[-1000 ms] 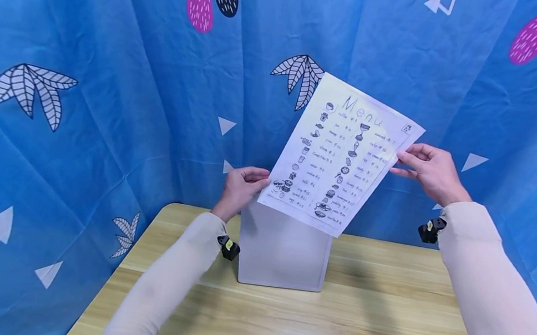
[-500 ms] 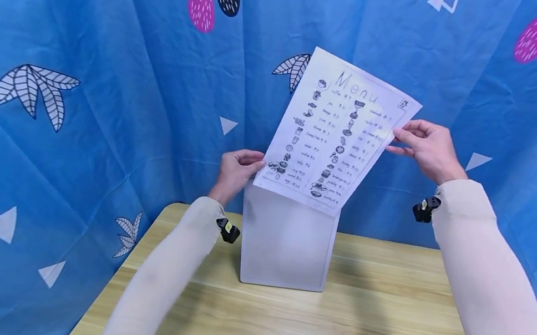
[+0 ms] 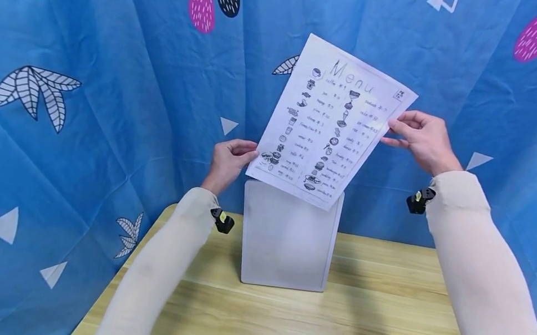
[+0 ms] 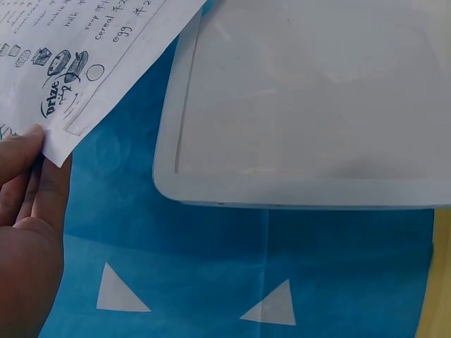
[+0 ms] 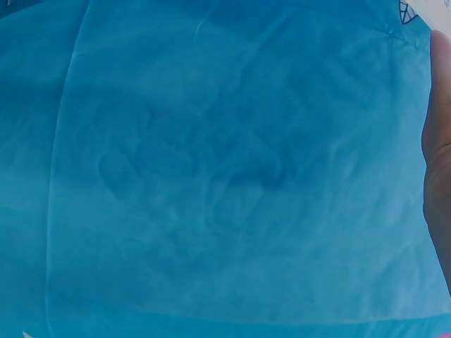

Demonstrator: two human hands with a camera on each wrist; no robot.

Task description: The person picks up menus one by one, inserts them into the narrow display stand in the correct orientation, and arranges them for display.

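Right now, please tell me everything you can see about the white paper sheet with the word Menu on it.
The white paper menu sheet is a thin printed page, headed "Menu", with two columns of small black drawings and handwritten-style lines. It is held up in the air, tilted to the right, facing the camera. The left hand pinches its lower left corner, and the right hand holds its right edge. Its lower edge hangs just in front of the top of the upright translucent white plastic holder.

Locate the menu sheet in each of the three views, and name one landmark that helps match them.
Head: the menu sheet is upper centre, tilted, with the left hand at its lower left corner and the right hand at its right edge.
Left wrist: its lower corner fills the top left.
Right wrist: only a sliver at the top right corner.
Shared landmark: the blue curtain.
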